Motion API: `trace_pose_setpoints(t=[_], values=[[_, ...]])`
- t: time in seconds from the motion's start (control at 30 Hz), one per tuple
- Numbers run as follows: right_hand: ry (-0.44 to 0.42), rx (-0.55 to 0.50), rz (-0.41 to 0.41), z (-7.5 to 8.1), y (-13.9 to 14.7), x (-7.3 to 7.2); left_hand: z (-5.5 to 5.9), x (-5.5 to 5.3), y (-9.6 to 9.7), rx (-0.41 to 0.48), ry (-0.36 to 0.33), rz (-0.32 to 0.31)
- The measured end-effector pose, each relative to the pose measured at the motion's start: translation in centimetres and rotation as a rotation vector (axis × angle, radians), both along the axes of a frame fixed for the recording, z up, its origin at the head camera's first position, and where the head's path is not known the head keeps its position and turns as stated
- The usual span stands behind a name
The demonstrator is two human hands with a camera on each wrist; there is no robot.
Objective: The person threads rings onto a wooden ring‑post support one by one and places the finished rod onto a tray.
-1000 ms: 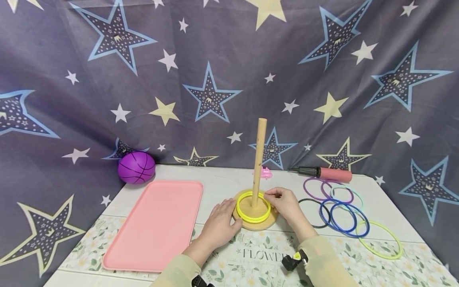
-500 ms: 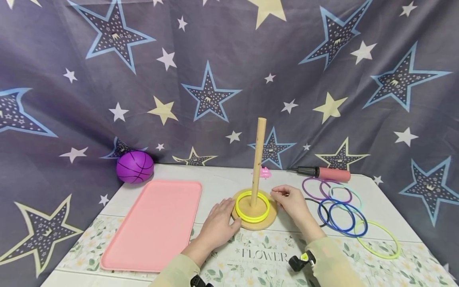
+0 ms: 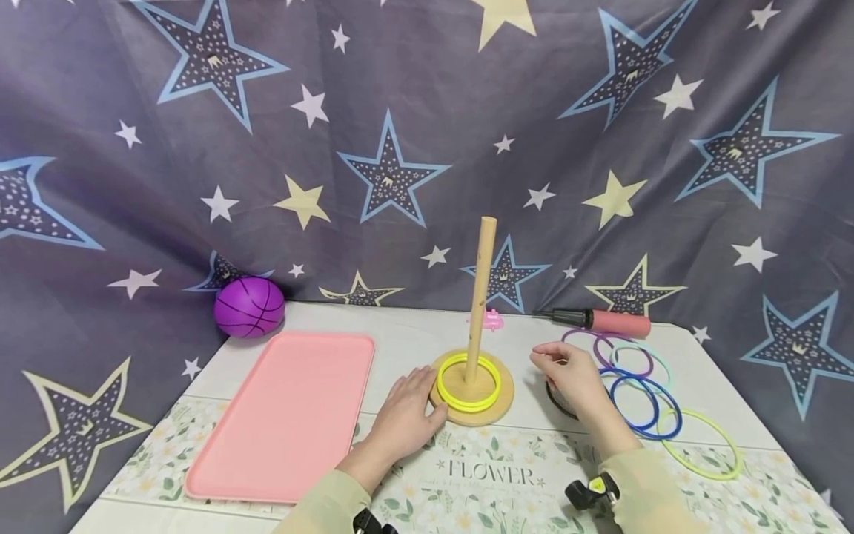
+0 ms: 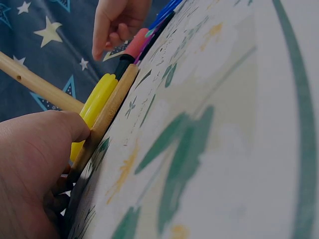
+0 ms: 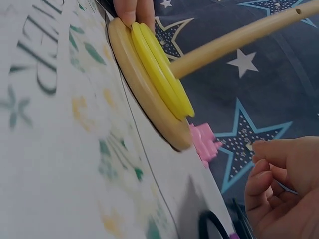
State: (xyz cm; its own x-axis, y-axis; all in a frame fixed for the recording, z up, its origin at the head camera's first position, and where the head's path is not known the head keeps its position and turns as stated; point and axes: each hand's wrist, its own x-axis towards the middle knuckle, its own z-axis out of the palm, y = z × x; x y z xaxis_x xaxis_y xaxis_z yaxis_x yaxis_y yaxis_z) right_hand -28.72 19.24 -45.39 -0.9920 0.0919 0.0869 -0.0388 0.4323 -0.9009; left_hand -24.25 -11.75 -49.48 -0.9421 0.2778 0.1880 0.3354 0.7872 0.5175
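A wooden ring-toss stand, its post (image 3: 480,297) upright on a round base (image 3: 506,397), carries yellow rings (image 3: 467,407) around the foot of the post. At the base's left side my left hand (image 3: 402,411) holds the edge; in the left wrist view its thumb (image 4: 79,128) lies against the rim beside the rings. My right hand (image 3: 575,380) is to the right of the stand, apart from it, with nothing between the thumb and forefinger. Its fingers (image 5: 259,186) are loosely bent in the right wrist view. It partly covers a black ring (image 3: 557,405).
Blue rings (image 3: 652,436), purple rings (image 3: 608,362) and a light green ring (image 3: 703,475) lie overlapping at the right. Behind them is a red hand pump (image 3: 620,323). A pink tray (image 3: 287,415) and purple ball (image 3: 250,307) are at the left; a small pink toy (image 3: 493,320) sits behind the post.
My right hand has left the yellow rings on the base and moved right, to over the black ring. My left hand stays at the base.
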Motion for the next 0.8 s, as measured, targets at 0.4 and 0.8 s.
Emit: trace_pose_setpoints(t=[0.4, 0.8], values=[[0.0, 0.05, -0.044, 0.9, 4.4, 1.7, 0.0, -0.1, -0.1, 0.005, -0.007, 0.001], [0.024, 0.069, -0.103, 0.7, 9.0, 3.1, 0.0, 0.0, -0.1, 0.019, -0.005, -0.003]])
